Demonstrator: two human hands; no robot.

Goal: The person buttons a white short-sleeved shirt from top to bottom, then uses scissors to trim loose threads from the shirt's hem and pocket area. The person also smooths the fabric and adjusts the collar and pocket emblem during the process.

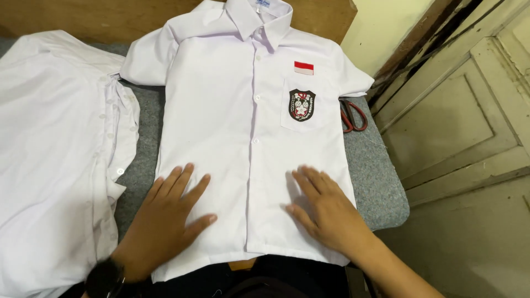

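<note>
Both your hands lie flat, fingers spread, gripping nothing: left hand (165,218) and right hand (326,212) press the lower front of the white shirt (243,127), spread buttoned on the grey padded board (375,176). Fabric looks thin, light, soft & prob. slippery, so I'd pinch hem or shoulder seams. Only container's the badged chest pocket (306,107), seemingly empty; red-handled scissors (353,116) lie beyond, another white shirt (55,154) left.

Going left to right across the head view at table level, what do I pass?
Second white shirt → left hand → right hand, both flat on the buttoned white shirt → red-handled scissors → pale panelled door.
</note>
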